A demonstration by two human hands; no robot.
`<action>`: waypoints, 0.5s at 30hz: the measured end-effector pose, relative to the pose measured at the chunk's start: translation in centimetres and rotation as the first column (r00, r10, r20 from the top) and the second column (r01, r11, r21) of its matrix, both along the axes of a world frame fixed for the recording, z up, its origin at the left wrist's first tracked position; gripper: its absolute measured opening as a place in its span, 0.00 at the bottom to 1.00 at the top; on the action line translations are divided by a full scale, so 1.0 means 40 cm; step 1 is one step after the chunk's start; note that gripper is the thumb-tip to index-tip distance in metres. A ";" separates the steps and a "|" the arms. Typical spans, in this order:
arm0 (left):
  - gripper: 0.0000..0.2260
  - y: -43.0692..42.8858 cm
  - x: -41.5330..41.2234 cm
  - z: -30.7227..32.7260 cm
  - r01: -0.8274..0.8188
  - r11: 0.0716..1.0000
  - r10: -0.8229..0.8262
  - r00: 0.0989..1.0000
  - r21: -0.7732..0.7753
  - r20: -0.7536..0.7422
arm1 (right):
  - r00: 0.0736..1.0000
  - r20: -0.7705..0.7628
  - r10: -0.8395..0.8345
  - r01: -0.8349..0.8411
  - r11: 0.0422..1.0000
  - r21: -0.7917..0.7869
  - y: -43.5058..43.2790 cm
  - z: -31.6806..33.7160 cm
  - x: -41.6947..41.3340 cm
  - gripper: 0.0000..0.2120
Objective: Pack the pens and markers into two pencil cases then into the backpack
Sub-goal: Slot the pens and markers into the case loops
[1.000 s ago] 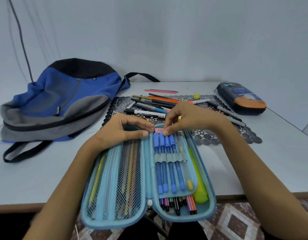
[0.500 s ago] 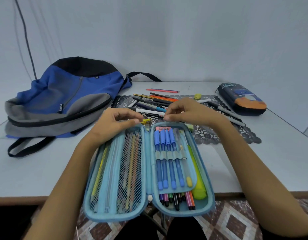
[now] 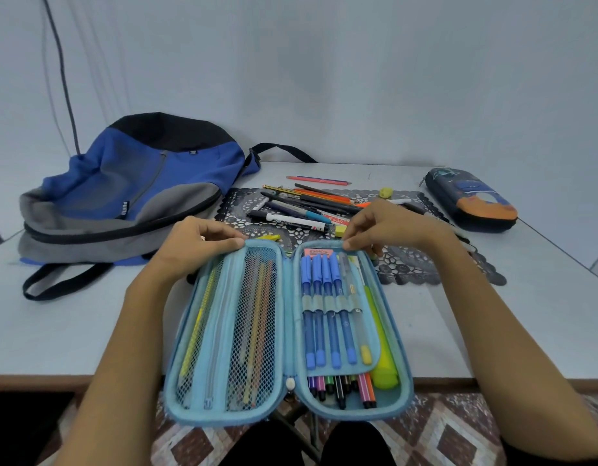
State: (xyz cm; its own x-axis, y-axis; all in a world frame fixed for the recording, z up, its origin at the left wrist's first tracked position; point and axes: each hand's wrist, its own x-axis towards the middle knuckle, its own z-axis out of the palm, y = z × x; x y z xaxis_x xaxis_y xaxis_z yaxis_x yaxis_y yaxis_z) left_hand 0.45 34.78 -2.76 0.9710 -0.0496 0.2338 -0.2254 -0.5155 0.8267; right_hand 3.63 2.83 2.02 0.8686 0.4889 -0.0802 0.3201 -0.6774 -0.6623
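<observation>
A light-blue pencil case point(image 3: 289, 334) lies open flat at the table's front edge, partly overhanging it. Its left half has mesh pockets with pencils; its right half holds blue pens point(image 3: 324, 311) in elastic loops, a yellow highlighter and felt-tips. My left hand point(image 3: 200, 243) pinches the top rim of the left half. My right hand point(image 3: 388, 227) pinches the top rim of the right half. Loose pens and markers point(image 3: 301, 206) lie on a dark lace mat point(image 3: 408, 267) beyond the case. A blue and grey backpack point(image 3: 122, 193) lies at the left. A second, dark pencil case point(image 3: 472, 200) lies shut at the far right.
A small yellow clip-like item point(image 3: 269, 237) lies just behind the case between my hands. A yellow-green eraser point(image 3: 386, 192) sits at the mat's far edge. The backpack's black strap point(image 3: 62, 280) trails toward the front. A grey wall stands close behind the table.
Both hands have moved apart from the middle of the case, by the pink eraser, to the top rims of its two halves. A small yellow item left my left hand and lies on the mat.
</observation>
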 end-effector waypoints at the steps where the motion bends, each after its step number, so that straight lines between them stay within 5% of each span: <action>1: 0.02 -0.001 0.002 0.000 -0.012 1.000 0.012 1.000 0.016 0.017 | 1.000 0.004 -0.008 0.008 1.000 0.010 0.002 -0.001 0.000 0.04; 15: 0.03 -0.032 0.036 -0.005 -0.270 0.941 0.237 0.956 0.206 0.170 | 0.961 0.179 -0.213 0.195 0.974 0.113 0.023 -0.038 0.023 0.04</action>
